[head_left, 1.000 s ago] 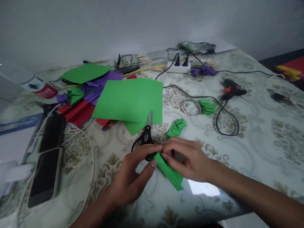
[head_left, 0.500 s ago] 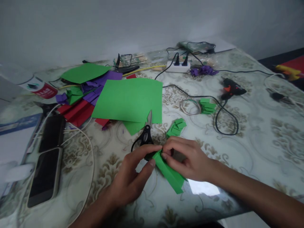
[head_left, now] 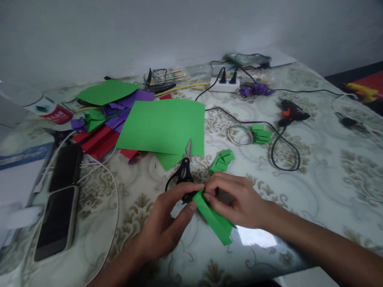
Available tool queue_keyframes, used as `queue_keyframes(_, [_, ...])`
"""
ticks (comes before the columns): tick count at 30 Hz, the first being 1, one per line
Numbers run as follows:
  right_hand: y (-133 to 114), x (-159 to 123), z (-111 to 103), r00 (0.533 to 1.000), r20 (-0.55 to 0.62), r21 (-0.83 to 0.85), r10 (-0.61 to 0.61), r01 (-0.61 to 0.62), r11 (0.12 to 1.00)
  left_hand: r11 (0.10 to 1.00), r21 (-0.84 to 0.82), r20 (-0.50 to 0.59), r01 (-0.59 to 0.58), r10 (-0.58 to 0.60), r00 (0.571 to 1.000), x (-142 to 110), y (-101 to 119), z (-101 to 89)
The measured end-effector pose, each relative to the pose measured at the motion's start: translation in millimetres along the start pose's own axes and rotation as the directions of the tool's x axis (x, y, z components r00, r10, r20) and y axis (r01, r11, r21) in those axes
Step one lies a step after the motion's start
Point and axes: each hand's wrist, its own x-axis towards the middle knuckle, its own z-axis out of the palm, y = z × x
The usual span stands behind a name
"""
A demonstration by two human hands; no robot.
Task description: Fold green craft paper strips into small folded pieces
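A folded strip of green paper (head_left: pixel 214 219) slants across the near middle of the table, its top end pinched between my two hands. My left hand (head_left: pixel 172 217) has its thumb and forefinger on the strip's upper left end. From the other side, my right hand (head_left: pixel 235 195) grips the same end with thumb and fingers; the fingertips partly hide the fold. Black-handled scissors (head_left: pixel 184 171) lie just beyond my left hand, blades pointing away, handles partly covered. A small folded green paper piece (head_left: pixel 222 160) rests just past my right hand.
Green sheets (head_left: pixel 164 125) lie over purple and red paper. Two phones (head_left: pixel 56 219) and a white cable are at left, near a paper cup (head_left: pixel 55 111). A hot glue gun (head_left: pixel 291 112), its cord, a tape ring (head_left: pixel 239 134) and another folded green piece (head_left: pixel 261 134) lie right; a power strip (head_left: pixel 224 84) behind.
Almost nothing differs. The lower end of the green strip has shifted very slightly; both hands keep their places on its upper end.
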Motion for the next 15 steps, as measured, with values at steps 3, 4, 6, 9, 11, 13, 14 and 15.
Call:
queue_keyframes(3, [1,0,0,1.000,-0.001,-0.004,0.009,-0.009,1.000,1.000,0.008,-0.002,0.005,-0.005,1.000,0,0,0.3])
queue_keyframes(4, [0,0,0,1.000,-0.001,-0.004,0.012,-0.012,1.000,1.000,0.011,-0.006,0.011,-0.011,1.000,0,0,0.5])
queue_keyframes(6, [-1,0,-1,1.000,-0.005,0.002,0.024,-0.024,1.000,1.000,0.011,-0.017,0.030,-0.029,0.999,0,0,0.9])
queue_keyframes(9, [-5,2,0,0.998,-0.025,0.021,0.066,-0.065,0.998,0.995,-0.046,-0.022,0.084,-0.085,0.996,1,1,1.6])
queue_keyframes(11, [-8,2,1,0.994,-0.051,0.039,0.101,-0.099,0.994,0.987,-0.102,-0.026,0.124,-0.127,0.992,3,3,2.1])
queue_keyframes(13, [-9,2,2,0.988,-0.075,0.072,0.138,-0.132,0.989,0.976,-0.151,-0.034,0.159,-0.166,0.985,5,5,2.4])
queue_keyframes(14, [-10,2,3,0.984,-0.084,0.091,0.154,-0.146,0.985,0.968,-0.178,-0.045,0.177,-0.187,0.981,6,6,2.6])
queue_keyframes(15, [-10,1,4,0.982,-0.093,0.113,0.166,-0.155,0.981,0.957,-0.215,-0.054,0.195,-0.211,0.976,6,7,2.9])
